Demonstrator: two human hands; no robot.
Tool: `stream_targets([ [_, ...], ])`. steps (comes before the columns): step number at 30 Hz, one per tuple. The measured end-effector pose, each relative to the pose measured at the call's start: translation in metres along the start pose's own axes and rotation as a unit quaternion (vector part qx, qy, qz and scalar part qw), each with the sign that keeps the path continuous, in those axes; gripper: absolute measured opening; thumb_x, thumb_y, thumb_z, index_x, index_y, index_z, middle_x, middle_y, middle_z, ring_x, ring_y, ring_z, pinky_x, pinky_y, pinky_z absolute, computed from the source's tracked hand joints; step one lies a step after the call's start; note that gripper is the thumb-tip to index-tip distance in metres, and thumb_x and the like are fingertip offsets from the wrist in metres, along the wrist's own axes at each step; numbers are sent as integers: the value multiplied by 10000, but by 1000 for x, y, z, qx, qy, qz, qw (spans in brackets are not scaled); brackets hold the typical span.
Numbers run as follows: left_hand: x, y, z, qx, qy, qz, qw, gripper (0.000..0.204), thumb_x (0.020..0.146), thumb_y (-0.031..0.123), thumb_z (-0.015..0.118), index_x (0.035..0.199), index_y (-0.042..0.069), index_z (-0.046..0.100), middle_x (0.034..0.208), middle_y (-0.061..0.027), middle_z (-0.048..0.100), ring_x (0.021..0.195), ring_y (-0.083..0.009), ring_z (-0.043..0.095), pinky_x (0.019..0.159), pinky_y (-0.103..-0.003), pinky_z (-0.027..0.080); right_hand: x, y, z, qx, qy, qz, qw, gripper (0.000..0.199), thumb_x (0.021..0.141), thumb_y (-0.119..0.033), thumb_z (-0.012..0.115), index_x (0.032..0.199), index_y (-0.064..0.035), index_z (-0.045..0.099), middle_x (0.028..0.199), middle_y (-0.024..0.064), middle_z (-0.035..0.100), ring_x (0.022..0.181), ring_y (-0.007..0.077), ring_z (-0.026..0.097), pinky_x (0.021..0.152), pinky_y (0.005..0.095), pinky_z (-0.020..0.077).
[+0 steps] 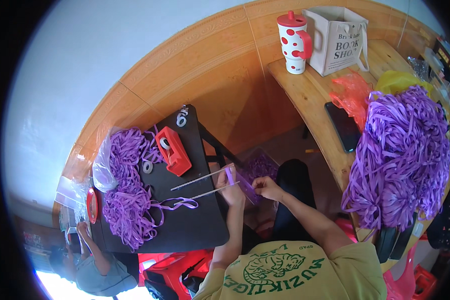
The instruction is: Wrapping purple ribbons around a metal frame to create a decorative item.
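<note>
My left hand [231, 191] is closed around a pair of thin pale rods [200, 179], whose free ends reach left over the black table. A purple ribbon [230, 175] passes over the rods at my fingers. To its right, my right hand [268, 189] pinches with thumb and fingertips; a purple strip runs beside it, and what lies between the fingertips is too small to make out. Below and beyond both hands, a container of purple ribbon [262, 165] sits low down. On the black table lies a pile of loose purple ribbon [130, 200], one loop trailing toward my left hand.
The black table [185, 225] also bears a red tape dispenser [175, 152], tape rolls [181, 120] and a red oval object [92, 205]. At right, a wooden table [310, 95] holds a large purple ribbon heap [400, 155], phone [343, 127], tumbler [293, 45] and bag [332, 42]. Another person [100, 270] sits lower left.
</note>
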State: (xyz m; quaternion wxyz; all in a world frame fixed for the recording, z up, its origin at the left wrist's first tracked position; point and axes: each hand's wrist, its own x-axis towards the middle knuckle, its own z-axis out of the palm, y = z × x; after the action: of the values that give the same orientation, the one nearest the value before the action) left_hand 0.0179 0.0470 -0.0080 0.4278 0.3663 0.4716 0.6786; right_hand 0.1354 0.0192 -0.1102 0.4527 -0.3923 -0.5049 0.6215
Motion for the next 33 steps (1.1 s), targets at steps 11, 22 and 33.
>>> stream_targets([
  [11, -17, 7, -4, -41, -30, -38, 998, 166, 890, 67, 605, 1025, -25, 632, 944, -98, 652, 819, -156, 619, 776, -280, 494, -22, 17, -5, 146, 10, 101, 984, 75, 727, 25, 626, 768, -21, 668, 719, 8, 630, 660, 79, 563, 614, 221, 435],
  [22, -33, -5, -25, -24, -52, -62, 996, 127, 905, 69, 580, 961, -20, 652, 893, -83, 647, 769, -139, 608, 720, -277, 498, -32, 5, 5, 87, -41, 106, 990, 69, 780, -7, 639, 839, -13, 675, 755, -3, 641, 701, 62, 564, 646, 212, 437],
  [33, -80, 31, -41, -48, -51, -173, 982, 149, 921, 97, 562, 978, -23, 630, 816, -56, 632, 722, -112, 572, 693, -231, 462, -28, -120, 13, -453, 258, -407, 750, 247, 717, -30, 648, 955, -93, 666, 836, 72, 580, 726, 231, 578, 627, 337, 426],
])
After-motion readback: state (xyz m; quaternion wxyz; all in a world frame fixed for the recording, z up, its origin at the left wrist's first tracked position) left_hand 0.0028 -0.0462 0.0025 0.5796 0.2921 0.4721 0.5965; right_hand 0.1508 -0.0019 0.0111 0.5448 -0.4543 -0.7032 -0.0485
